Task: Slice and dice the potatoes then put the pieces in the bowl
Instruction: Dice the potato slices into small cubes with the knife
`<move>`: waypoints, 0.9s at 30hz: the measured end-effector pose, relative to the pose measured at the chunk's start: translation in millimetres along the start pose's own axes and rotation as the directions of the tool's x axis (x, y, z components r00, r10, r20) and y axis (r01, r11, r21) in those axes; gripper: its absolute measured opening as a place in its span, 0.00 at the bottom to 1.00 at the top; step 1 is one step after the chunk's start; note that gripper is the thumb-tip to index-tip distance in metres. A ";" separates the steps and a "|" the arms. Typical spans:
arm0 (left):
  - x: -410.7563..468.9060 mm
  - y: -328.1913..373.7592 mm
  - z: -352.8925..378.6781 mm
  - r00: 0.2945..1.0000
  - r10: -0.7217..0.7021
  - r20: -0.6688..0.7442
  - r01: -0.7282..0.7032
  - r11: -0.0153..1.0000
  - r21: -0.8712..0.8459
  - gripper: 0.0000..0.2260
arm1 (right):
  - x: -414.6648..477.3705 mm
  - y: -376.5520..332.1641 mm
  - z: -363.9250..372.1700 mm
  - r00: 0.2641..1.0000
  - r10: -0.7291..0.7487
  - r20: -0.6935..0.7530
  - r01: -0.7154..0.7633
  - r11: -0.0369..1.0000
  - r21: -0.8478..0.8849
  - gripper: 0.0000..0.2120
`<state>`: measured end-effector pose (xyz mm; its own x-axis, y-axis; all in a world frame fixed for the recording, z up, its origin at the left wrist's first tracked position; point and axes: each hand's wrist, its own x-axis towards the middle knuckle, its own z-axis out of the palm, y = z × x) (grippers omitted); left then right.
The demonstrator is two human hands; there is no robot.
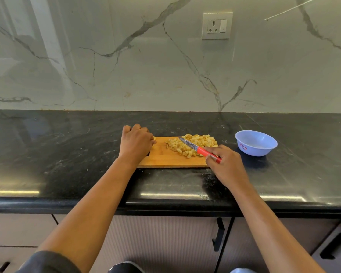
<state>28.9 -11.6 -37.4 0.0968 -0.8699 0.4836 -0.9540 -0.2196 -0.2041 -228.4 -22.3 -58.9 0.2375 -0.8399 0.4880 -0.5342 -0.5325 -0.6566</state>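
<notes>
On the board, right half: a heap of dice. Cutting looks mostly done, by my read. Bowl stands on the desk right of the board, apart from it. No potato visible inside, so the whole transfer step is left.

Left end of board: a small yellow bit peeks out beside the left hand. It could be the last uncut piece, but it's too hidden to say how much remains.

Left hand: knuckles up, fingers curled down over the board's far-left corner, forearm coming in from lower left. Cannot tell if it pinches that bit or just braces the board, since the hand covers it.

Right hand: wrapped round the red handle of the knife, one finger stretched along it toward the blade. Blade points up and left across the heap, tip at the heap's far edge. Cannot tell if the edge touches the dice or hangs just above. The hand sits over the board's near-right corner, between heap and bowl.

Estimate: maybe one remnant to cut, then sweep or lift the heap into the bowl. Bowl is near, on the knife side, so it's a short move. Risk: dice at the heap's right edge lie near the board's end and could spill onto the desk.
</notes>
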 end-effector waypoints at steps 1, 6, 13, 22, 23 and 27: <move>-1.4 -0.2 -0.8 1.000 0.008 -0.009 -0.008 1.000 -0.020 0.16 | -0.1 0.6 -0.4 1.000 -0.001 -0.003 0.001 1.000 -0.002 0.15; -13.1 -31.5 -0.4 0.994 -0.108 -0.024 0.099 0.964 -0.248 0.14 | -1.2 2.0 -0.8 1.000 0.001 -0.004 -0.002 1.000 -0.005 0.16; -7.9 -26.9 -2.2 0.968 0.182 0.171 -0.169 0.982 -0.088 0.16 | 0.2 2.6 -0.2 1.000 -0.001 0.005 0.001 1.000 -0.019 0.16; -2.7 -30.3 -2.6 0.960 0.107 0.259 -0.061 0.982 -0.180 0.13 | 2.6 2.4 0.5 1.000 -0.003 0.015 0.003 1.000 -0.016 0.16; -0.7 -29.8 -3.6 0.958 0.109 0.266 -0.064 0.983 -0.175 0.13 | 2.4 2.1 0.4 1.000 -0.005 0.016 0.006 1.000 -0.019 0.16; 1.8 -26.7 -4.5 0.967 0.095 0.236 -0.060 0.987 -0.150 0.12 | 2.2 1.1 0.1 1.000 -0.002 0.012 0.002 1.000 -0.018 0.15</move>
<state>53.3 -5.3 -27.3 0.0703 -0.9662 0.2480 -0.9898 -0.0985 -0.1030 -228.4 -24.7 -58.5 0.2484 -0.8402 0.4820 -0.5483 -0.5322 -0.6451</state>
